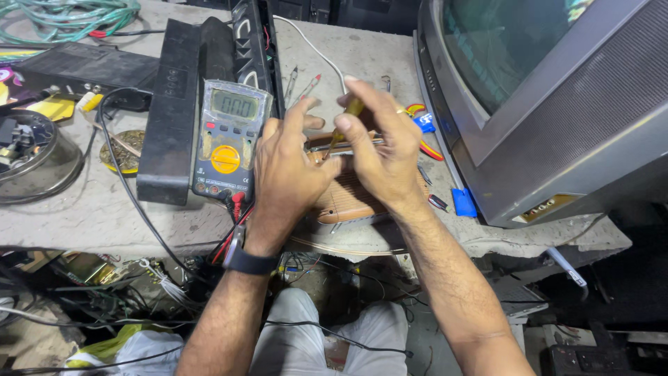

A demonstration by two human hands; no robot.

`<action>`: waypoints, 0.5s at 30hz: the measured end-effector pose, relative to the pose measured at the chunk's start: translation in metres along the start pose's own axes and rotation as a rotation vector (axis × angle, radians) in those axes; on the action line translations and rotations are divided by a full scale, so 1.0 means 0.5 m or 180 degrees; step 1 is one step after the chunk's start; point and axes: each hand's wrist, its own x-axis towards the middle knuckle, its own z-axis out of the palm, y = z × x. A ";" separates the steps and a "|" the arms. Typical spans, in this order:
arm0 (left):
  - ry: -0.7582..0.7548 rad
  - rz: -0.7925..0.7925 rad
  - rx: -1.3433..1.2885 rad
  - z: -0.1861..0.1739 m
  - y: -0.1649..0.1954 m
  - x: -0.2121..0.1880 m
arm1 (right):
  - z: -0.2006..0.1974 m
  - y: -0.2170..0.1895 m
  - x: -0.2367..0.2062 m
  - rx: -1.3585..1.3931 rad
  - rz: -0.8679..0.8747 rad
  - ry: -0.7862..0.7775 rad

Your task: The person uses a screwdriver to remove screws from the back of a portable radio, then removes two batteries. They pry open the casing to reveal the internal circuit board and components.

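A multimeter (pixel 229 139) is propped left on the grey tabletop (pixel 83 216). The left hand (pixel 289 174) is curled against an orange ribbed case (pixel 348 198). A yellow-handled screwdriver (pixel 346 122) is pinched by the right hand (pixel 379 150), tilted, tip down-left. A television (pixel 550 104) stands right.

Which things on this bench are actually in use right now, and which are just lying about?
In use:
left hand steadying the small ribbed device
right hand gripping a yellow-handled screwdriver over it

Lying about:
multimeter, leads plugged in
old television
black speaker bar
green cable coil
loose pens
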 end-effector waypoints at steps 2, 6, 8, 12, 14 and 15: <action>-0.0131 0.0147 0.0111 0.000 0.010 -0.017 | -0.035 0.011 0.005 0.0331 0.0169 0.0250; -0.0259 0.0213 0.0318 0.009 0.017 -0.033 | -0.125 0.057 0.023 0.0485 0.0283 0.0581; -0.0264 0.0205 0.0378 0.013 0.013 -0.032 | -0.149 0.083 0.019 0.0364 0.0347 0.0617; -0.0275 0.0230 0.0382 0.020 0.006 -0.024 | -0.154 0.122 -0.001 0.0253 0.0578 0.0549; -0.0331 0.0185 0.0336 0.022 0.003 -0.020 | -0.153 0.134 -0.007 0.0047 0.0463 0.0471; -0.0363 0.0156 0.0318 0.024 0.003 -0.019 | -0.153 0.139 -0.009 -0.0050 0.0411 0.0428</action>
